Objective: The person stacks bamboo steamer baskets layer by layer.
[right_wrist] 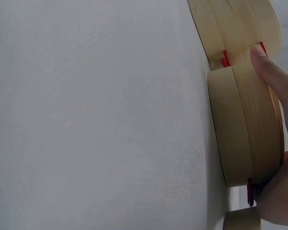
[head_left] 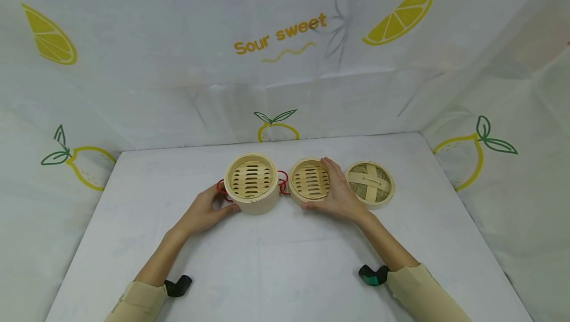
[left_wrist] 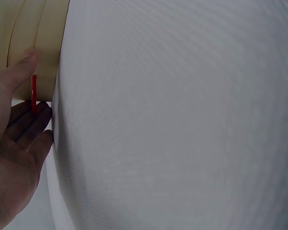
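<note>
Two bamboo steamer tiers, one on the other, form a stack (head_left: 258,206) left of centre, with red side loops. My left hand (head_left: 206,212) holds the stack's left side, its thumb on the front wall (left_wrist: 45,28) and its fingers by a red loop. Just right of it sits a lower bamboo steamer basket (head_left: 310,181) with a slatted base. My right hand (head_left: 342,199) grips this basket from the right, thumb at the front and fingertips on the far rim. In the right wrist view the thumb presses the basket's wall (right_wrist: 240,124); the other fingers are mostly hidden.
A woven bamboo lid (head_left: 370,183) lies right of the basket, close to my right hand. Red loops (head_left: 283,183) fill the narrow gap between stack and basket. White cloth covers the table (head_left: 267,272), and a lemon-printed curtain (head_left: 200,65) rises behind it.
</note>
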{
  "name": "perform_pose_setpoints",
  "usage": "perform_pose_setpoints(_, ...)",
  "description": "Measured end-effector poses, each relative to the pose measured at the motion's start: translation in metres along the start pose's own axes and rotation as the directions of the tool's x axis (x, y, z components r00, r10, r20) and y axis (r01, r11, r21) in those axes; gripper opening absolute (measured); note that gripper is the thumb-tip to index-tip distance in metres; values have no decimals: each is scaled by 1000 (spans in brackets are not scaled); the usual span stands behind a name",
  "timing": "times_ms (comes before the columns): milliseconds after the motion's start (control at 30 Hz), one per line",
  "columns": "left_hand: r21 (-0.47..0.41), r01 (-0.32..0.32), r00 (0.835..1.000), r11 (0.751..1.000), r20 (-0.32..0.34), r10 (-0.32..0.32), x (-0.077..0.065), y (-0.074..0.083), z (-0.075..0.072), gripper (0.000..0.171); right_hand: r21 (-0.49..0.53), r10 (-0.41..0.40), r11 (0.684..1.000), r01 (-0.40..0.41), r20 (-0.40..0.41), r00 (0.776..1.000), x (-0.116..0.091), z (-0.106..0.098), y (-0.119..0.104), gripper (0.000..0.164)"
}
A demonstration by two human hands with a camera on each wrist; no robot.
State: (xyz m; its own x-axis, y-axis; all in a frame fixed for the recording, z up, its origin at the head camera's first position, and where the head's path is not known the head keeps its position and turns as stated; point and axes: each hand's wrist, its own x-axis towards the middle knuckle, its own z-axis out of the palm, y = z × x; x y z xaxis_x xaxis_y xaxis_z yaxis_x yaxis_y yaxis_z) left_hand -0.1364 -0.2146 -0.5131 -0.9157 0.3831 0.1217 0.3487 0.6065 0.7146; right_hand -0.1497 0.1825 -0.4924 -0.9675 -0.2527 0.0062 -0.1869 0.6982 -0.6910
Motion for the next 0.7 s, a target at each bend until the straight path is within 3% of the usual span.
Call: perform_pose_setpoints(700,-2,13,1000,1000,5,-13,0,-1,0,55,44,22,999,-21,-27,999,0,4,2,134)
